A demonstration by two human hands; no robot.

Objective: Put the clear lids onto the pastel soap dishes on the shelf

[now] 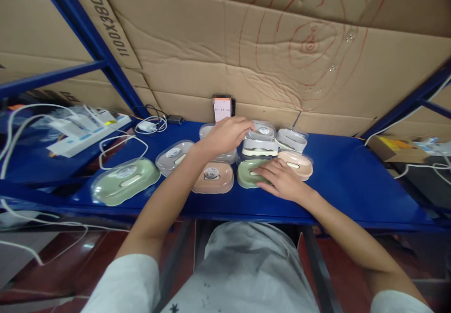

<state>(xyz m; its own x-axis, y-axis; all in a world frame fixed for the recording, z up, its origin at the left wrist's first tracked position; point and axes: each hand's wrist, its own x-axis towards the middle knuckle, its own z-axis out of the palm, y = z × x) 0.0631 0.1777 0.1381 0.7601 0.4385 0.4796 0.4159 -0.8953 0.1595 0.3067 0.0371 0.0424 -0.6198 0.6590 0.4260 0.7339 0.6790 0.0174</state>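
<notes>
My left hand reaches over the boxes, its fingers bent together at the left edge of a grey lidded box on top of a stack. What is between those fingertips is hidden. Spread fingers of my right hand rest on a green oval plastic box with a pale slot in its middle. Beside that hand lies a peach box under a clear cover. A second peach box, bearing a round label, sits below my left forearm. Behind my left wrist, more grey boxes are partly covered.
Further left are a labelled grey box and a larger green box. Another grey box stands right of the stack. A phone with a timer leans on the cardboard wall. White cables and a power strip lie left.
</notes>
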